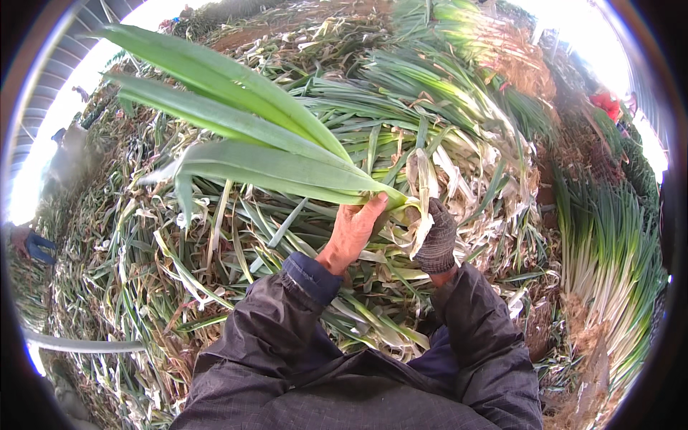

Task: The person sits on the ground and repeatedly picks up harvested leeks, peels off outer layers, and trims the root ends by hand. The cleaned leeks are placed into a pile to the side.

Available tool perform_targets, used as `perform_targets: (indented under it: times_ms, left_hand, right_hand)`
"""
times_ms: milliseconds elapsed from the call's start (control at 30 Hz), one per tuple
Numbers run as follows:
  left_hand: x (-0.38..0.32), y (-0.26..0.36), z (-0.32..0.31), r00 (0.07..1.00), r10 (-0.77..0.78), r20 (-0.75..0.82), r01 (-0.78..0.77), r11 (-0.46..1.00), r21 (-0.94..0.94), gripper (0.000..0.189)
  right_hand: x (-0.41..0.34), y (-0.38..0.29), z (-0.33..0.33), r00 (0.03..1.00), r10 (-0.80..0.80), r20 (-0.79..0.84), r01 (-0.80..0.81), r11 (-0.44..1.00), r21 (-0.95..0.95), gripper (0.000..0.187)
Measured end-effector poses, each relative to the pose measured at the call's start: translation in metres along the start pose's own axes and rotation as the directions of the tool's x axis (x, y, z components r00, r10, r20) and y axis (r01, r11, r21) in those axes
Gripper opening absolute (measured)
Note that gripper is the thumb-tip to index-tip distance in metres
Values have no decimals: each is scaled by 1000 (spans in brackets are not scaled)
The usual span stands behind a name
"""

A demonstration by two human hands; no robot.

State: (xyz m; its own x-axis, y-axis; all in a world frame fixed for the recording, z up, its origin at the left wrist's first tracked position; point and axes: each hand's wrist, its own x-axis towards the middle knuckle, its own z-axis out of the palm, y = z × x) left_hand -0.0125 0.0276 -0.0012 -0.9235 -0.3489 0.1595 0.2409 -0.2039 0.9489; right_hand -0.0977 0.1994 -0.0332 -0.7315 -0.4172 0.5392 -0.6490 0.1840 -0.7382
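My bare left hand (352, 228) grips a large leek-like green onion (301, 148) where its leaves meet the pale stalk. Its broad green leaves fan out to the upper left, and one is bent over. My right hand (436, 236), in a dark knitted glove, is closed at the stalk's pale part, with a dry, whitish peeled leaf (423, 228) hanging over its fingers. The lower stalk and root end are hidden by the glove. Just beyond my hands lies a heap of green onions (387, 102), its pale ends to the right among dry husks.
Loose leaf trimmings (140, 279) cover the ground at left and around my legs. Cleaned green onions (613, 252) lie in a row at right, and another bundle (484, 37) is at upper right. A pale curved pipe (86, 344) is at lower left. A person in red (606, 104) is far right.
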Motion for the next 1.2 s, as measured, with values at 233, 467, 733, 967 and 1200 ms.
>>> perform_targets:
  times_ms: [233,467,733,967,1200]
  left_hand:
    - [-6,-1,0,999,12,44,-6,989,-146,47]
    - [-14,-12,-1,964,-264,16,247,878,-410,35]
    - [-12,-16,-9,962,-244,118,271,844,-463,43]
    - [-6,-15,-23,982,-183,52,189,913,-362,41]
    - [12,-28,-66,898,-308,-315,81,818,-569,25]
  right_hand:
    - [7,-13,-6,973,-232,-19,229,969,-94,35]
    - [6,-6,-6,950,-309,40,302,886,-350,32]
    - [-5,53,-7,987,-161,-4,156,964,-213,32]
    - [8,33,-30,977,205,-58,-205,979,6,24]
    - [28,67,-108,768,636,76,-263,204,943,22]
